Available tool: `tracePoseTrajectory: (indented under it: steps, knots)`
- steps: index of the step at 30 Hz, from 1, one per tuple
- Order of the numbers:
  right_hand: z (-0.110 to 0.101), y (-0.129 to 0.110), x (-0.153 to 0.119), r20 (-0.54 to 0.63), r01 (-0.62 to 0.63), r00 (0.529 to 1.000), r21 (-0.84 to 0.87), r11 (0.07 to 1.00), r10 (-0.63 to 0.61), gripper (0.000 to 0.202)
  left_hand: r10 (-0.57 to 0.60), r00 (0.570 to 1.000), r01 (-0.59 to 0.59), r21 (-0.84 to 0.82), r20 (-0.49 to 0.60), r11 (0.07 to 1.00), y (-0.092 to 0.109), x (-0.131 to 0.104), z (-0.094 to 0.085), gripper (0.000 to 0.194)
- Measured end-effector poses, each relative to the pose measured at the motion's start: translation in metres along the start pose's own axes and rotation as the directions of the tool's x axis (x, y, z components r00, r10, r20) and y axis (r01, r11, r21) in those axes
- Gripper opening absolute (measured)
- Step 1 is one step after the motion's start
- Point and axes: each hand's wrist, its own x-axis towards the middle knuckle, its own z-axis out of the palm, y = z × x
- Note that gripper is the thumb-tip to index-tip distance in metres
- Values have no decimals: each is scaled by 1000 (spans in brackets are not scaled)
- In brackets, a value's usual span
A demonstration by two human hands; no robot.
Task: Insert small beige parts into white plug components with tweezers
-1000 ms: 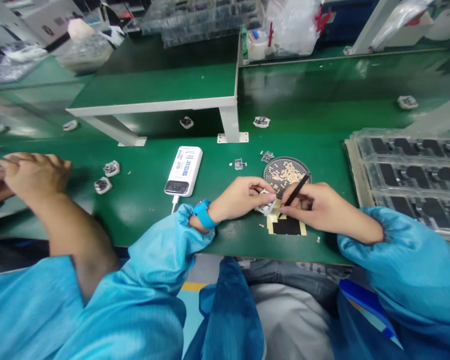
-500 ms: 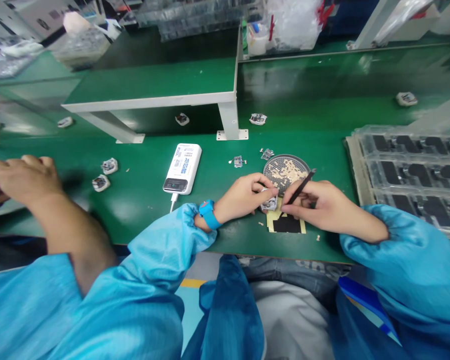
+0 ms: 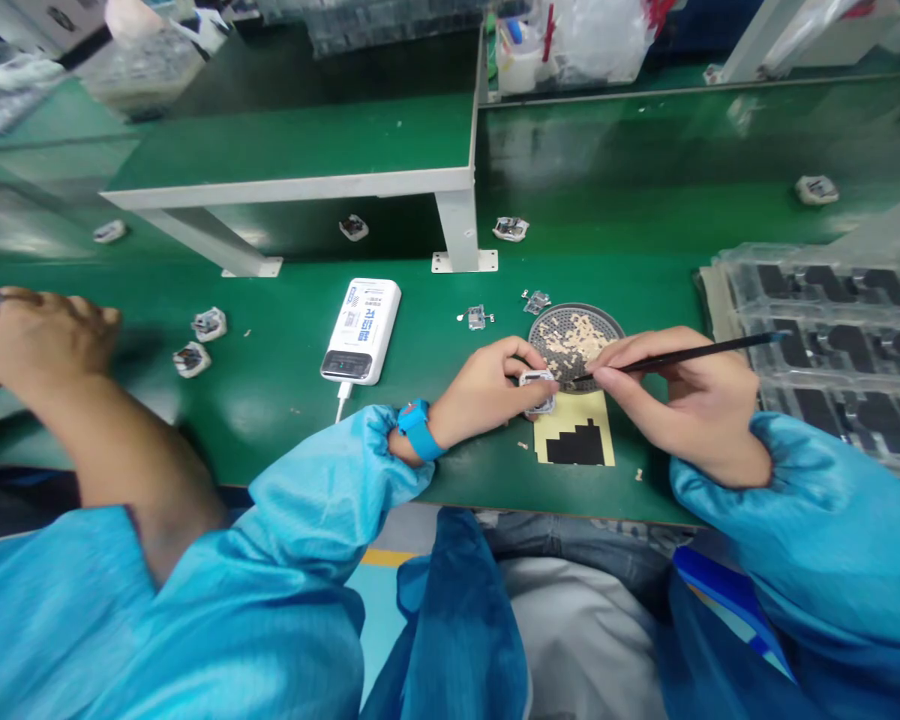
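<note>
Pinched in the fingers of my left hand (image 3: 493,388) is a small white-rimmed housing (image 3: 538,391) with metal parts inside. My right hand (image 3: 679,395) is closed round a thin dark pen-like tool (image 3: 690,355), which may be tweezers. Its tip is close to the housing's right side, over the near rim of a round grey dish (image 3: 615,325). Many tiny beige pieces (image 3: 574,338) lie in that dish. Just below it is a pale yellow sheet (image 3: 547,412) with black stickers (image 3: 576,447) on it. Whether the tip holds a piece is too small to tell.
Two metal parts (image 3: 475,317) lie behind my hands. A white power bank (image 3: 362,330) with a cable is to the left. Clear trays of black parts (image 3: 832,340) stand at right. A co-worker's hand (image 3: 41,340) is far left. A green raised shelf (image 3: 307,155) stands behind.
My right hand has turned and lifted the tool's tip from the yellow sheet to beside the housing. The tool now lies flatter, pointing right. My left hand keeps its hold.
</note>
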Motion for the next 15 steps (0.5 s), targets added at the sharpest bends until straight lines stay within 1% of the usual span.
tracePoseTrajectory:
  steps: [2,3,9,15]
  knots:
    - [1,0,0,-27,20,999,20,1000,-19,14,1,1000,0,9,-4,1000,-1,0,0,24]
    - [1,0,0,-22,24,999,24,999,-24,14,-2,1000,2,13,-6,1000,-1,1,0,22]
    - [4,1,-1,92,0,996,-61,998,6,12,-32,999,32,9,-19,999,0,2,0,20]
    - [5,1,-1,124,19,992,-104,994,-6,12,-39,999,40,19,-21,999,1,1,0,19]
